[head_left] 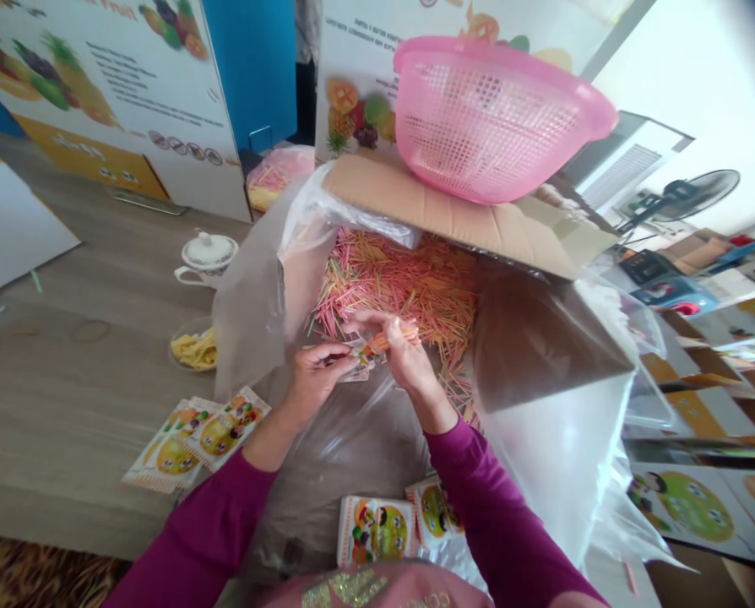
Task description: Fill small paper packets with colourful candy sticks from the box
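Note:
Colourful thin sticks (390, 279), mostly pink and orange, lie heaped inside a cardboard box (441, 211) lined with clear plastic. Over the near edge of the heap, my left hand (317, 376) pinches a small printed packet (361, 367) between thumb and fingers. My right hand (406, 355) is closed around a small bundle of orange sticks (383, 340), whose left end meets the packet. Whether the sticks are inside the packet's mouth or only against it, I cannot tell. Below my hands, a stack of printed packets (377, 530) lies close to my body.
More packets (193, 435) lie on the wooden table (67, 363) at left, near a dish of yellow strips (195, 348) and a lidded white cup (208, 253). A pink basket (491, 118) rests on the box's far flap. A fan (687, 198) stands at right.

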`<state>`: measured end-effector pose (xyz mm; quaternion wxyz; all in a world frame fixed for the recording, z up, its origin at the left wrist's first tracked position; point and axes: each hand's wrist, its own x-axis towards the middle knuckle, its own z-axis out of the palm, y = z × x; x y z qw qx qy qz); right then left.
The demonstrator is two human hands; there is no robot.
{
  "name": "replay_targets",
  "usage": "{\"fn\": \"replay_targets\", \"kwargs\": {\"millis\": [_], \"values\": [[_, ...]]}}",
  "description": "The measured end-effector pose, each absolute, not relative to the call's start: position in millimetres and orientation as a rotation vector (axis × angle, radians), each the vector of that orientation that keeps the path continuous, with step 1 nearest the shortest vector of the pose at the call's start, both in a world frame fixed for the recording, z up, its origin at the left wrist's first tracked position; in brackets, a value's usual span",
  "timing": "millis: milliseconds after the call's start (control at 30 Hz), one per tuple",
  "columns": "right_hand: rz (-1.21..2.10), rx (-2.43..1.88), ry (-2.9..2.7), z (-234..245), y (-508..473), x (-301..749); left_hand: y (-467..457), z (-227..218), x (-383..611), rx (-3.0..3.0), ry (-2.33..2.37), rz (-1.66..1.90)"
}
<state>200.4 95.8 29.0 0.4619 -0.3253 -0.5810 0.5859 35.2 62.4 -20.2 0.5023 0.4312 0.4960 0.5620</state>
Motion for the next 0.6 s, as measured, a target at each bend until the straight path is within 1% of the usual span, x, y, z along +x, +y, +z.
{"fn": "replay_targets", "kwargs": {"millis": [100, 300, 433, 533, 600], "values": [[1.475, -0.794, -1.487, 24, 98, 204, 60, -25, 40, 0.96, 1.137, 1.37], [1.444, -0.82, -1.273, 35, 97, 197, 57, -31, 55, 0.836, 0.935, 1.291], [1.466, -0.908, -1.249, 35, 92, 189, 59, -33, 58, 1.018, 1.021, 1.297], [1.491, -0.897, -1.249, 34, 93, 190, 64, -36, 57, 1.154, 1.101, 1.258], [1.436, -0.882, -1.217, 37, 104, 201, 67, -34, 55, 1.209, 1.146, 1.233]]}}
